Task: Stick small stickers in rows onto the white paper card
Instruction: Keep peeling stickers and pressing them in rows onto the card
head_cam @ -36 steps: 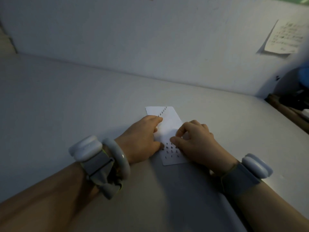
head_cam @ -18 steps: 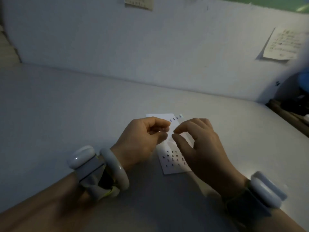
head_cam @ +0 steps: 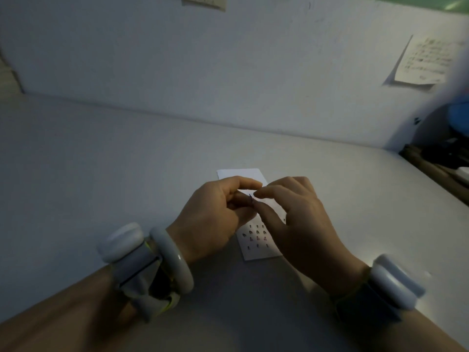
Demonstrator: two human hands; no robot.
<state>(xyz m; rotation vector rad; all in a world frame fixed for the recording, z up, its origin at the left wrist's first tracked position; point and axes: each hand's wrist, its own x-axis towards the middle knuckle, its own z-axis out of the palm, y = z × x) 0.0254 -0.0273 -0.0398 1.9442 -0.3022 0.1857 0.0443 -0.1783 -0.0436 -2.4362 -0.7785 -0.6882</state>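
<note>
The white paper card (head_cam: 261, 252) lies flat on the table, its middle hidden by my hands. Several small dark stickers (head_cam: 257, 237) sit in rows on its near part. Just above the card, my left hand (head_cam: 215, 217) pinches a thin clear sticker strip between thumb and forefinger; the strip is barely visible. My right hand (head_cam: 294, 219) is beside it, fingertips touching the left hand's. Its thumb and forefinger pinch a tiny dark sticker (head_cam: 250, 197) at the strip.
The grey table (head_cam: 114, 174) meets a pale wall at the back. Paper notes hang on the wall at the top (head_cam: 203, 1) and at the right (head_cam: 426, 62). Dark clutter and a blue object (head_cam: 456, 118) sit beyond the table's right edge.
A second ago both hands pressed on the card. They have lifted off it, the left carrying the sticker strip, and the right fingertips have closed on a sticker at the strip.
</note>
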